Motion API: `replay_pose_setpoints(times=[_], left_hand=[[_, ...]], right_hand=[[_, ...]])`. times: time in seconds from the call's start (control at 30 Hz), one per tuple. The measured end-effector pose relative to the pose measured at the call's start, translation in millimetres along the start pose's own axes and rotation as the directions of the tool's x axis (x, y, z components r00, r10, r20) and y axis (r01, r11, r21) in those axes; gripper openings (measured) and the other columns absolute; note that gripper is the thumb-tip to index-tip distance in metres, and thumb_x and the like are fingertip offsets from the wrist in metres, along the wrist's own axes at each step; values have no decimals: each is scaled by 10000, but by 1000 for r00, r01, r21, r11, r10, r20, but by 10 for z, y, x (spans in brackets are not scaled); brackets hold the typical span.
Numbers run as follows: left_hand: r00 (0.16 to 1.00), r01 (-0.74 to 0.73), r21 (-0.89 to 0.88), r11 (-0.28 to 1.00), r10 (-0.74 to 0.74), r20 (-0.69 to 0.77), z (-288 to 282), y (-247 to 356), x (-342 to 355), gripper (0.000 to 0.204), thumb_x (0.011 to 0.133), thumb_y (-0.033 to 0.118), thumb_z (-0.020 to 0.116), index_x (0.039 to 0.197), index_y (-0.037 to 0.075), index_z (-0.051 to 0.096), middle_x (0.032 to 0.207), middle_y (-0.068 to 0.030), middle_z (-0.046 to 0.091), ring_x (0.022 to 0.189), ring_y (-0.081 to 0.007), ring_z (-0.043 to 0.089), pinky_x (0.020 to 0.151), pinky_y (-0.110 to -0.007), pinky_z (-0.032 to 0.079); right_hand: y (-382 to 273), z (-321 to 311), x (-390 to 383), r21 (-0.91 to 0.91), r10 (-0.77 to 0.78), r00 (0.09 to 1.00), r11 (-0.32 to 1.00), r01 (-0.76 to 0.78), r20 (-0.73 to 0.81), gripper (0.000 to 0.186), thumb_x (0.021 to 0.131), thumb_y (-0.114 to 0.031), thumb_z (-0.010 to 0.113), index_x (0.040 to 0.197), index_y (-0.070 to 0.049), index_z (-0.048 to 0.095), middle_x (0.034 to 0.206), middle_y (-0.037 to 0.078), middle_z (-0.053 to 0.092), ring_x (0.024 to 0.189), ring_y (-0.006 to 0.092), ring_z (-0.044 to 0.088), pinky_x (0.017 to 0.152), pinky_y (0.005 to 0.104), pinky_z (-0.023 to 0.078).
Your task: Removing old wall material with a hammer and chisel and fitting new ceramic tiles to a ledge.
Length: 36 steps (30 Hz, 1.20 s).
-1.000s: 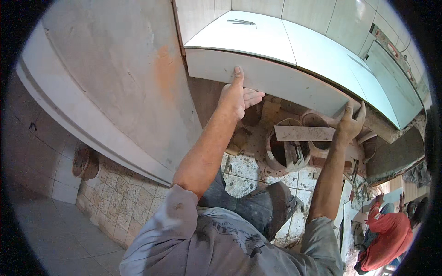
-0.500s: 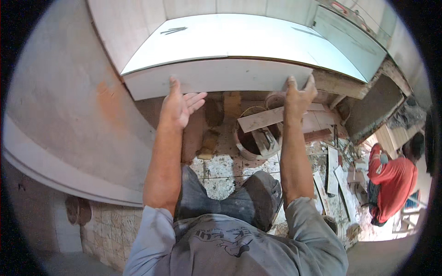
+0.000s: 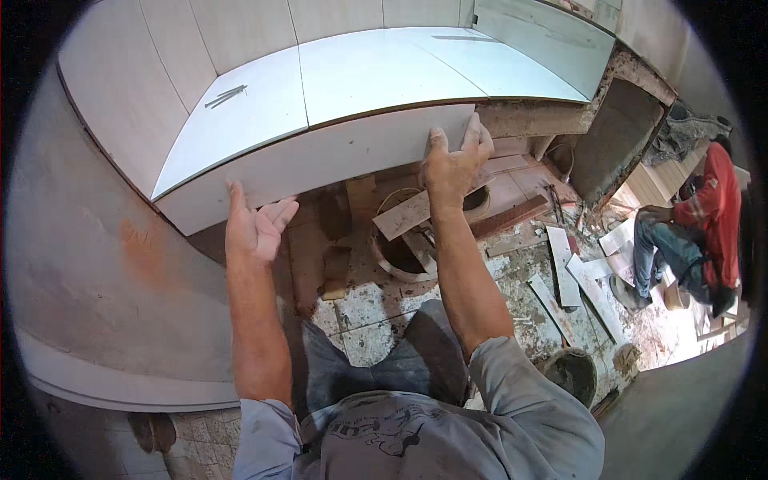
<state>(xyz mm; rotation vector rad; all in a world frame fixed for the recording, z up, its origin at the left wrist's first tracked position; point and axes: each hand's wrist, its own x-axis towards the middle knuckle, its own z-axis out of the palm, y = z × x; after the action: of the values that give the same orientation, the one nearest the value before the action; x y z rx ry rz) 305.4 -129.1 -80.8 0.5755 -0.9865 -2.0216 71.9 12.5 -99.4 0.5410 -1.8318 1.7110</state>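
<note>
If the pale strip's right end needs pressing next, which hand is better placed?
Probably the right: the right hand has its thumb on the pale strip near that end, while the left hand touches it toward the other end.

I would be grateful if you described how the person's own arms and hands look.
The left hand and right hand are bare, with no gloves or watch to be seen. The forearms are uncovered too, below the short, loose sleeves of a grey shirt with a dark print on its front.
</note>
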Motion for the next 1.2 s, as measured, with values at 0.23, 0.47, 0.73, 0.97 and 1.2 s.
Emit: replay_pose_setpoints(times=[0.23,0.47,0.73,0.97,1.2], left_hand=[[999,12,23,1000,-11,-43,77,-54,-2,748,915,592,373,1414,60,210,1393,-226,342,1289,-407,345,1019,-485,354],[994,-108,-77,991,107,-11,110,-92,34,746,893,589,412,1401,78,218,1390,-186,338,1278,-364,365,1018,-489,369],[989,-121,-155,981,105,-105,166,-142,45,722,902,578,405,1403,93,219,1408,-174,307,1281,-342,357,1003,-506,378],[994,-99,-213,972,88,-60,211,-146,65,724,903,581,406,1413,104,215,1436,-165,269,1327,-339,285,1034,-523,329],[990,-93,-262,961,62,-124,328,-127,19,761,894,590,419,1432,108,183,1465,-150,220,1348,-352,243,1067,-558,251]], right_hand=[[-35,26,-2,40,18,1000,999,-19,16,687,804,-119,663,1374,45,316,1300,214,303,1212,351,340,1030,405,308],[-109,-1,11,36,55,997,998,-57,60,710,832,-197,644,1390,47,279,1317,230,284,1226,362,326,1034,416,300],[-100,171,-42,-84,-30,998,996,34,49,699,906,-238,509,1419,66,144,1393,305,170,1281,432,233,1081,448,219],[-154,385,-72,-116,-113,993,986,116,26,774,963,-412,360,1389,138,21,1443,365,-22,1368,469,-3,1121,491,70],[-217,499,-47,-120,-139,987,984,129,-79,819,944,-463,351,1401,113,-10,1448,349,-23,1366,465,19,1104,526,63]])
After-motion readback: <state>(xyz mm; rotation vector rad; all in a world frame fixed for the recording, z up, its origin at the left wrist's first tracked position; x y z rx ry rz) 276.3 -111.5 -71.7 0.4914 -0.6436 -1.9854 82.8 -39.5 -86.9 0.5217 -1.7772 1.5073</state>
